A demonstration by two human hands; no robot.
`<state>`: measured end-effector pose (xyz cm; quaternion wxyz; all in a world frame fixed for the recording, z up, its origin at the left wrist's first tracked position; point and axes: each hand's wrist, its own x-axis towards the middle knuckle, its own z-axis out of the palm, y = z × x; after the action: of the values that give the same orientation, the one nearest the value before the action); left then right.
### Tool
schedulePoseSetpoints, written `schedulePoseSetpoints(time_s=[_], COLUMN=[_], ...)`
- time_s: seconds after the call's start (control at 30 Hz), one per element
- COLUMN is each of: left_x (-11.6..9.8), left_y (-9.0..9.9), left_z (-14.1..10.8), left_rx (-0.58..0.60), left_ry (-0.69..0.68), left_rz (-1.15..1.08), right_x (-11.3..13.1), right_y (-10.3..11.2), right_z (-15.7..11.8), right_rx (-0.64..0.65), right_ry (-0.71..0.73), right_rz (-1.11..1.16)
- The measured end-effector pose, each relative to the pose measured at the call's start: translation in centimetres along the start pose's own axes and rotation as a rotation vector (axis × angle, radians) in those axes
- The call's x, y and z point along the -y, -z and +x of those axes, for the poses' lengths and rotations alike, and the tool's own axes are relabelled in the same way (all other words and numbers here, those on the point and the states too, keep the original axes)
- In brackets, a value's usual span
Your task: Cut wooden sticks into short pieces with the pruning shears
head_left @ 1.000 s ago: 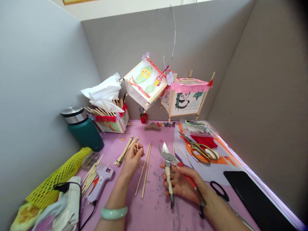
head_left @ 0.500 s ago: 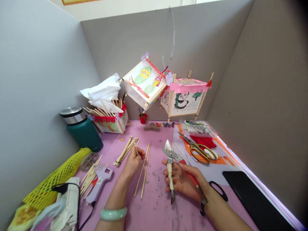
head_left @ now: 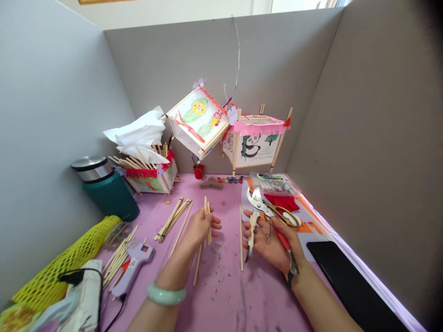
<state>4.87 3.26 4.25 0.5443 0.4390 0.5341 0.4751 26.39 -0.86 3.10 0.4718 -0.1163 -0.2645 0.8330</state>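
Short wooden sticks [head_left: 208, 221] stand between the thumb and fingers of my left hand [head_left: 201, 227], near the middle of the pink table. My right hand [head_left: 268, 242], palm up, holds pruning shears [head_left: 256, 203] with one white and one red handle; their blades are spread and point away from me. A long stick [head_left: 241, 240] lies between my hands. Another stick [head_left: 197, 265] lies partly under my left hand, and one more [head_left: 181, 230] lies left of it. Tied stick bundles [head_left: 174, 219] rest farther left.
At left are a green bottle [head_left: 110, 193], a glue gun [head_left: 133, 267], loose sticks [head_left: 119, 258] and yellow netting [head_left: 65, 258]. Paper lanterns [head_left: 256, 145] hang or stand at the back. Gold scissors [head_left: 284, 216] and a black phone-like slab [head_left: 353, 286] are at right.
The view has shifted right. My left hand has moved toward the middle and now shows short sticks in its grip. My right hand with the shears has moved slightly away from my left.
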Motion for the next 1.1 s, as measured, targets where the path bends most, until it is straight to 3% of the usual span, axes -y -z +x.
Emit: schedulePoseSetpoints(time_s=[0.1,0.2,0.27,0.4,0.5,0.67,0.93,1.1], left_x=[-0.2,-0.5,-0.7,-0.3,0.5,1.4,0.8,1.5], left_y=[-1.5,-1.5,-1.0,0.1,0.0,-0.6,-0.4,-0.8], left_z=[2.2,2.6,1.7,-0.9,-2.1,-2.6,-3.3,-3.0], left_rx=[-0.065,-0.08,-0.014,0.225,0.281,0.257,0.253,0.26], left_ry=[-0.032,-0.091,-0.141,-0.27,-0.305,-0.321,-0.365,-0.31], left_rz=[-0.022,-0.075,-0.142,-0.311,-0.265,-0.189,-0.161,-0.188], right_x=[0.3,0.3,0.2,-0.2,-0.5,-0.7,-0.8,-0.9], right_y=[0.2,0.3,0.4,0.6,1.0,1.5,1.7,1.8], right_z=[0.0,0.2,0.2,0.3,0.5,0.7,0.8,0.9], right_rx=[-0.026,-0.029,-0.03,-0.025,-0.014,-0.023,-0.034,-0.052], right_ry=[0.052,0.057,0.043,0.009,-0.001,-0.01,-0.024,-0.022], right_rz=[-0.034,-0.049,-0.041,-0.001,-0.001,-0.027,-0.017,-0.038])
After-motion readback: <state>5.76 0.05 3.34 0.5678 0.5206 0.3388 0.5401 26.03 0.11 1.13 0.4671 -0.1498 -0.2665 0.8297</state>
